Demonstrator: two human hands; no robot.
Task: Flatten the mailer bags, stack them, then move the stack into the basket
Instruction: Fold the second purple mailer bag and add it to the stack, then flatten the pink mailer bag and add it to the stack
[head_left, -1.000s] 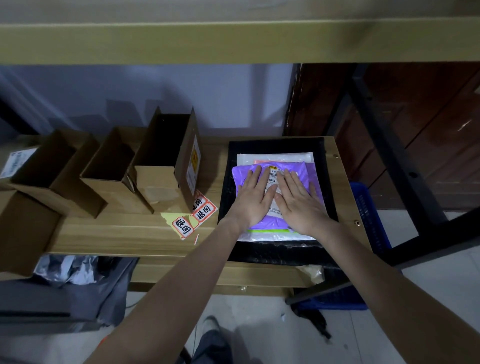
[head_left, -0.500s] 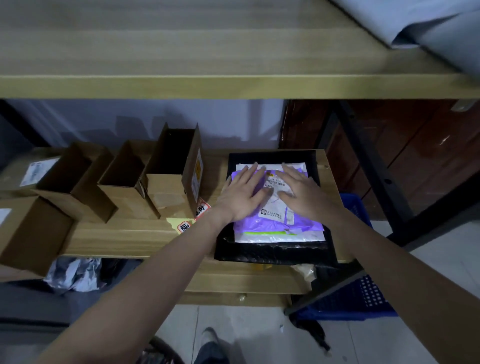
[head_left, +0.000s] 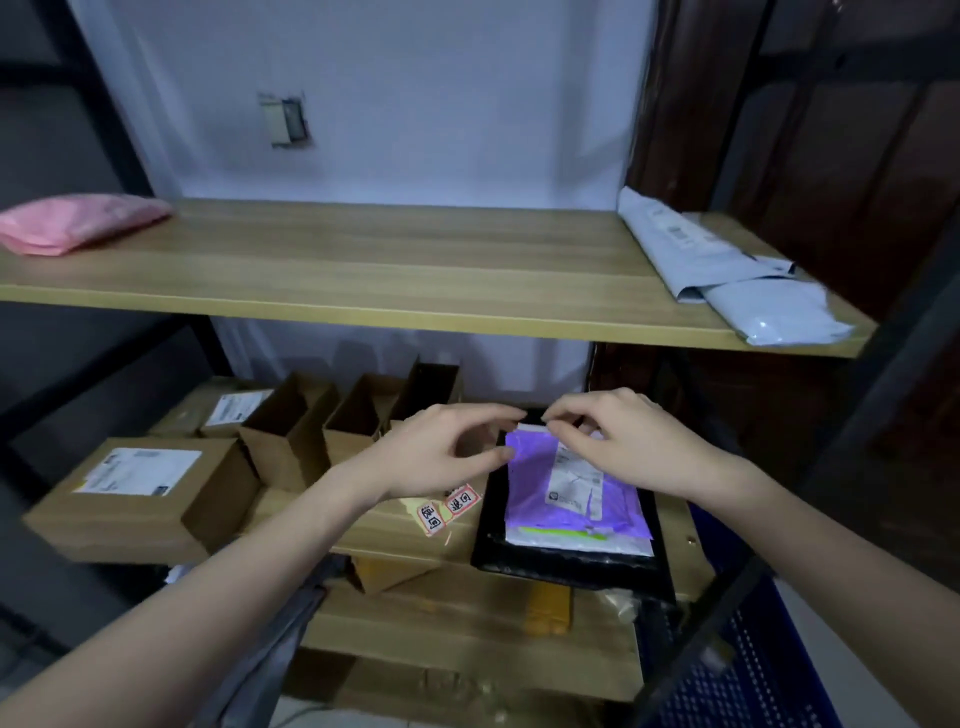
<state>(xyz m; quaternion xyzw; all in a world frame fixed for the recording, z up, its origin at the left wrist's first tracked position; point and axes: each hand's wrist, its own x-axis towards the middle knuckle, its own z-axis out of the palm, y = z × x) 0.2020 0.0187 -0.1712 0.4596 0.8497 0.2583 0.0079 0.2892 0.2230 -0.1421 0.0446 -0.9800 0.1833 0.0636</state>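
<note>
- Step in hand: the purple mailer bag (head_left: 545, 483) is seen lying flat on top of a stack of pale mailer bags (head_left: 582, 543) on a black tray (head_left: 566, 569) at the right end of the lower shelf (head_left: 395, 535); the stacking stage is judged to be under way, with the transfer not yet made.
- Hands: the left hand (head_left: 441, 452) and the right hand (head_left: 618, 441) are held above the far edge of the stack, fingers loosely curled and thumb tips close to fingertips; nothing is seen to be held, and contact with the purple bag cannot be confirmed.
- Next move: more bags are likely to be fetched, since a grey mailer bag (head_left: 727, 265) and a pink mailer bag (head_left: 72, 223) lie on the upper shelf (head_left: 395, 270); afterwards the stack must be carried to the blue basket (head_left: 748, 670) at lower right.
- Writing: red-bordered stickers (head_left: 447, 509) beside the tray bear Chinese characters, not read with certainty; the white shipping labels on the purple bag and on the cardboard box (head_left: 140, 493) are too blurred to be read.
</note>
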